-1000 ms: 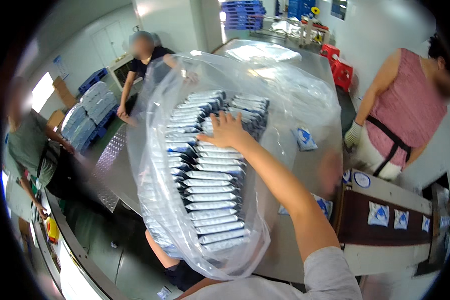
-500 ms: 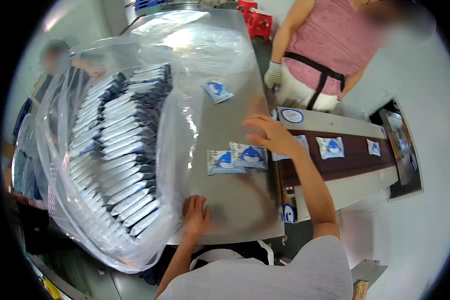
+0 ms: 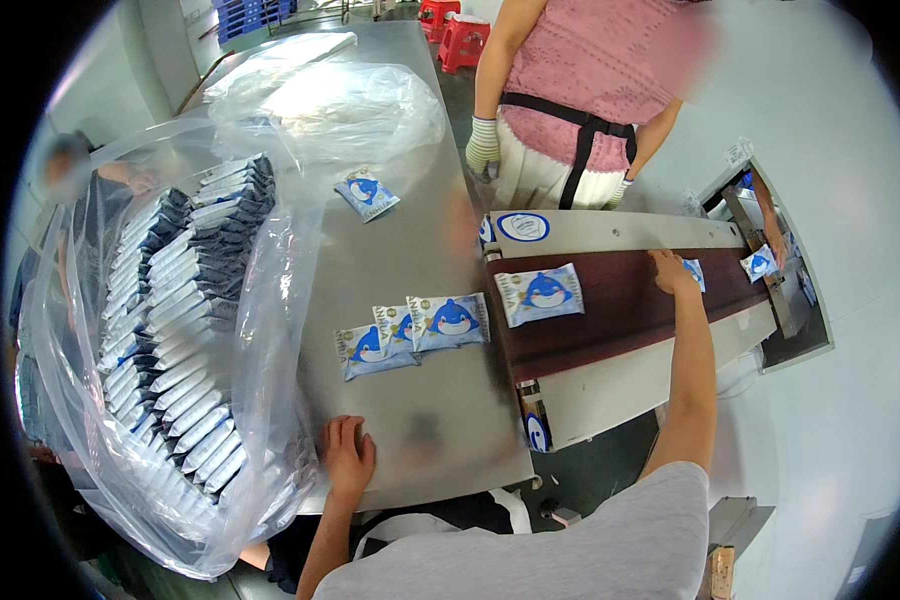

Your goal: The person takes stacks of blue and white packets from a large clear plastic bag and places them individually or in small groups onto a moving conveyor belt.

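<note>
My left hand (image 3: 350, 460) rests on the metal table near its front edge, fingers a little apart and holding nothing. Stretched out over the brown conveyor belt, my right hand (image 3: 675, 272) partly covers a small blue-and-white packet (image 3: 695, 272); its fingers look loosely spread, not wrapped round it. A larger-looking packet with a blue whale picture (image 3: 540, 295) lies at the belt's near end. Three overlapping packets (image 3: 450, 322) lie on the table beside the belt, and a lone packet (image 3: 367, 194) sits farther back. Left of them, a clear plastic bag (image 3: 280, 370) holds rows of stacked packets (image 3: 195, 370).
A wall opening at the belt's far end shows another person's arm (image 3: 765, 215) by a packet (image 3: 760, 263). A person in a pink top (image 3: 590, 80) and striped gloves stands beyond the belt. Crumpled plastic (image 3: 360, 105) covers the table's back. Red stools (image 3: 462, 42) stand behind.
My right hand has moved right, from the table's edge to farther along the belt. A third packet now overlaps the two on the table. The view has shifted; my left hand stays on the table.
</note>
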### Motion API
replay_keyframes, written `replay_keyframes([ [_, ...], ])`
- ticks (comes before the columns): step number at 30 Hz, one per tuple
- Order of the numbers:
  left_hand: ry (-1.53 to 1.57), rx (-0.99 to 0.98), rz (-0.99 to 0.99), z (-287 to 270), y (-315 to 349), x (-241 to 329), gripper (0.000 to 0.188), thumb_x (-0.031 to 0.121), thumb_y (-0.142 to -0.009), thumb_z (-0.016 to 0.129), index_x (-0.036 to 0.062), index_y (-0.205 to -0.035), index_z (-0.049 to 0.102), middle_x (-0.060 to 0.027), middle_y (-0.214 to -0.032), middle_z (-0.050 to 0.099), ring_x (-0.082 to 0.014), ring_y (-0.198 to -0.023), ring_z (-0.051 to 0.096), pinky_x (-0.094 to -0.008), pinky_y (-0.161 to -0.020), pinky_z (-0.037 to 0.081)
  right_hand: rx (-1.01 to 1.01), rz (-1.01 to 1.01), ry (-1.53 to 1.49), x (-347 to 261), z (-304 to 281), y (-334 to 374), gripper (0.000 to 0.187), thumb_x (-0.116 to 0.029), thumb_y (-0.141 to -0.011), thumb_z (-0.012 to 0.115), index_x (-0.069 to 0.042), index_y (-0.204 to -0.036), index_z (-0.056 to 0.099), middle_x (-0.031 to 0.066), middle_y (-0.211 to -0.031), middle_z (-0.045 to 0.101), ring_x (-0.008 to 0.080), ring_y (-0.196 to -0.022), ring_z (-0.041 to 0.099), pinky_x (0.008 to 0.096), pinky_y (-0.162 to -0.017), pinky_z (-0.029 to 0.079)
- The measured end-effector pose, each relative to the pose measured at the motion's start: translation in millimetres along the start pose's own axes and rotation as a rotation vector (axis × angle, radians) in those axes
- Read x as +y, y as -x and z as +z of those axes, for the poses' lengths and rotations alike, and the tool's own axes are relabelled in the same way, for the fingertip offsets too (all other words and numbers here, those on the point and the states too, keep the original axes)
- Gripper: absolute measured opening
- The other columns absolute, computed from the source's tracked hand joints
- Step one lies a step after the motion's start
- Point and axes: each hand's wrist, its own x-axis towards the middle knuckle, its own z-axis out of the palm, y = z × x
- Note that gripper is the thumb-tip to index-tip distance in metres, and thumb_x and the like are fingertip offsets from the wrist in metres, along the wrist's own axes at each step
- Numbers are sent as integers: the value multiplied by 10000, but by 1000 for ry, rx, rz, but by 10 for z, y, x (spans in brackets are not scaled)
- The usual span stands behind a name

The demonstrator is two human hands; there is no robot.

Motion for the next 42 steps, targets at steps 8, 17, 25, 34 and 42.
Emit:
replay_keyframes([
  [8, 19, -17, -21, -53, -13, 70, 275, 15, -759, 586, 20, -1032, 553, -162, -1018, 519, -353, -975, 494, -433, -853, 406, -72, 63, 113, -29, -38, -180, 467, -169, -933, 464, -264, -1382, 378, -23, -1490, 311, 230, -1382, 276, 646, -1064, 235],
  [17, 359, -164, -227, -131, 23, 65, 196, 61, -822, 609, 35, -1017, 598, -124, -1029, 549, -260, -950, 561, -357, -816, 463, -369, -615, 3, 190, -88, -585, 534, -334, -513, 842, -17, -879, 618, 129, -838, 623, 254, -800, 573, 364, -731, 435],
  [25, 994, -268, -532, 677, -274, 427, 420, 153, -873, 618, 12, -1239, 466, -109, -1184, 531, -194, -1083, 539, -319, -907, 451, -123, -1214, -425, -2515, -950, 325, 582, -408, -730, 737, 37, -1070, 574, 190, -1009, 584, 337, -968, 557, 385, -892, 418],
  [34, 1682, 43, -1094, 1106, -1122, 861, 441, 239, -808, 731, 189, -1155, 462, 15, -1133, 517, -148, -1036, 513, -325, -927, 427, -700, -1291, -553, -3538, -101, 499, 730, -339, -634, 827, 32, -1174, 507, 201, -1106, 608, 296, -1032, 580, 352, -899, 438],
  [42, 1805, 399, -887, 578, -1161, 990, 507, 332, -862, 682, 159, -1275, 444, 1, -1162, 550, -135, -1002, 532, -300, -850, 423, -711, -1476, -199, -4253, -805, 900, 646, -356, -567, 836, 11, -1049, 615, 172, -1014, 647, 277, -914, 625, 344, -808, 477],
])
